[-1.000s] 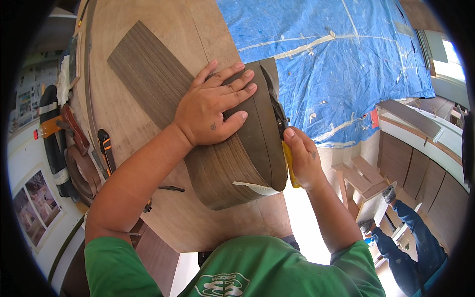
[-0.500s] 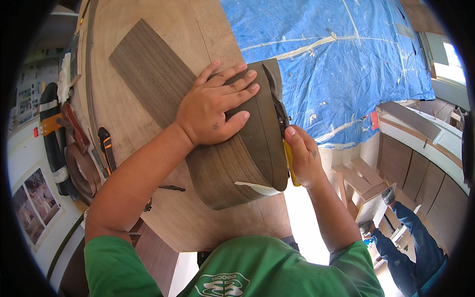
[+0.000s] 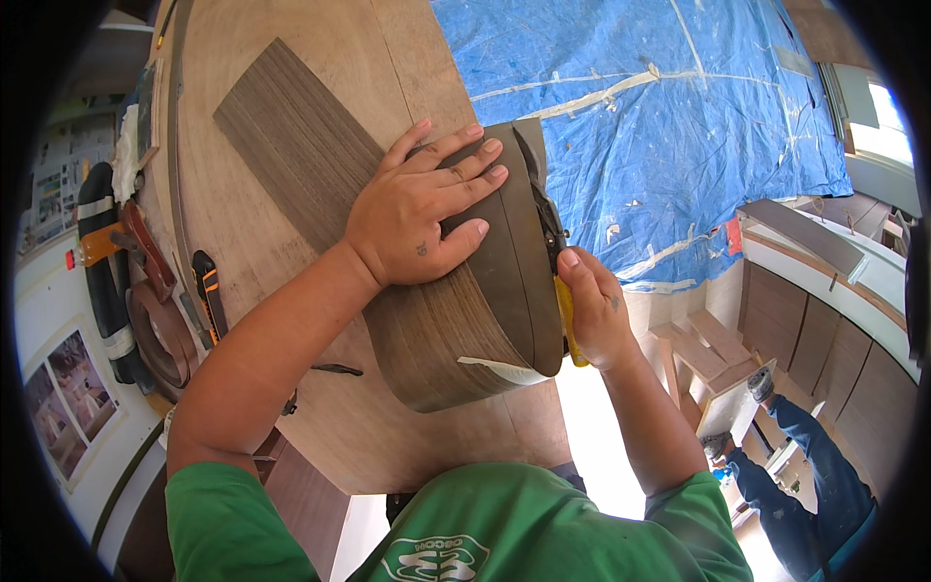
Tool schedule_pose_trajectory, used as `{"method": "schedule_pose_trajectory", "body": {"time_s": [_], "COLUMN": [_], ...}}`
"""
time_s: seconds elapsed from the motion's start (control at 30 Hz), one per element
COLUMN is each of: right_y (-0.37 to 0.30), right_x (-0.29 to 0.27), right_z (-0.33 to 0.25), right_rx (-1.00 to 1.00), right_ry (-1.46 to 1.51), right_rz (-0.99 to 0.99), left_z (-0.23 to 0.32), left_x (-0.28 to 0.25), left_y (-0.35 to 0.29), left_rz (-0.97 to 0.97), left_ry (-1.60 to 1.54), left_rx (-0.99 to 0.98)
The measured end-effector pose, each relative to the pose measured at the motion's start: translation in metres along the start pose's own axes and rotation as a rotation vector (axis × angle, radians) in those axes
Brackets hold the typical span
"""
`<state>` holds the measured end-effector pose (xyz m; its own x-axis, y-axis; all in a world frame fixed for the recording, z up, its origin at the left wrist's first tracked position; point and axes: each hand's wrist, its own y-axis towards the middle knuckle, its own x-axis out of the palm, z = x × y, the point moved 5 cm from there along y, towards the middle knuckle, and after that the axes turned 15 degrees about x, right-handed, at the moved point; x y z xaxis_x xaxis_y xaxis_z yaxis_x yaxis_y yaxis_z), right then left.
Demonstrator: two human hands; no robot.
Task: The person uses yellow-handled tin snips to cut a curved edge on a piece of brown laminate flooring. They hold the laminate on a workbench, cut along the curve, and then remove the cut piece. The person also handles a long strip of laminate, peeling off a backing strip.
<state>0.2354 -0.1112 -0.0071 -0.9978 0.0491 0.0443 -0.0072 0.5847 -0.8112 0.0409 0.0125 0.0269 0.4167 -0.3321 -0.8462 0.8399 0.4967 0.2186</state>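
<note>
Barely shifted, the looped strip (image 3: 441, 335) lies at the counter's (image 3: 335, 58) right edge — left hand (image 3: 417, 213) splayed wide on it, right hand (image 3: 595, 312) gripping yellow snips (image 3: 568, 328).

**Joinery workspace marked out by wood, tools and sheeting**

A woodworking area is shown, though whether it is a workshop or a room being fitted out cannot be told. The work is done on a bare wooden bench top (image 3: 320, 73), on which a wood-grained sheet (image 3: 291, 136) and a utility knife (image 3: 208, 291) are laid. A blue tarp (image 3: 679, 136), crossed by strips of pale tape (image 3: 606, 94), is spread beyond. At the right, brown cabinet-like panels (image 3: 795, 320) and a wooden frame (image 3: 713, 354) are seen, and the blue-trousered legs of another person (image 3: 824, 475) are included.
</note>
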Motion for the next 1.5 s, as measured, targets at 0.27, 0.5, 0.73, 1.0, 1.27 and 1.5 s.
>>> {"method": "schedule_pose_trajectory", "body": {"time_s": [0.27,0.5,0.73,1.0,1.27,1.5], "right_y": [-0.004,-0.002,0.002,0.003,0.004,0.005], "right_x": [0.004,0.004,0.002,0.003,0.004,-0.001], "right_z": [-0.006,-0.011,-0.005,-0.007,-0.008,-0.007], "right_rx": [0.003,-0.013,-0.004,-0.017,-0.016,-0.057], "right_ry": [0.017,-0.013,-0.007,0.032,0.019,-0.073], "right_rz": [0.016,0.014,0.005,-0.010,0.010,0.035], "left_z": [-0.001,0.000,-0.001,-0.001,-0.001,-0.002], "left_x": [0.001,-0.001,0.001,0.001,0.001,0.000], "left_y": [-0.001,0.000,-0.001,-0.001,-0.001,-0.001], "left_rz": [0.009,0.014,0.014,0.013,0.013,0.019], "left_ry": [0.014,0.023,0.026,0.026,0.025,0.016], "left_rx": [-0.003,0.004,0.007,0.010,0.008,0.013]}}
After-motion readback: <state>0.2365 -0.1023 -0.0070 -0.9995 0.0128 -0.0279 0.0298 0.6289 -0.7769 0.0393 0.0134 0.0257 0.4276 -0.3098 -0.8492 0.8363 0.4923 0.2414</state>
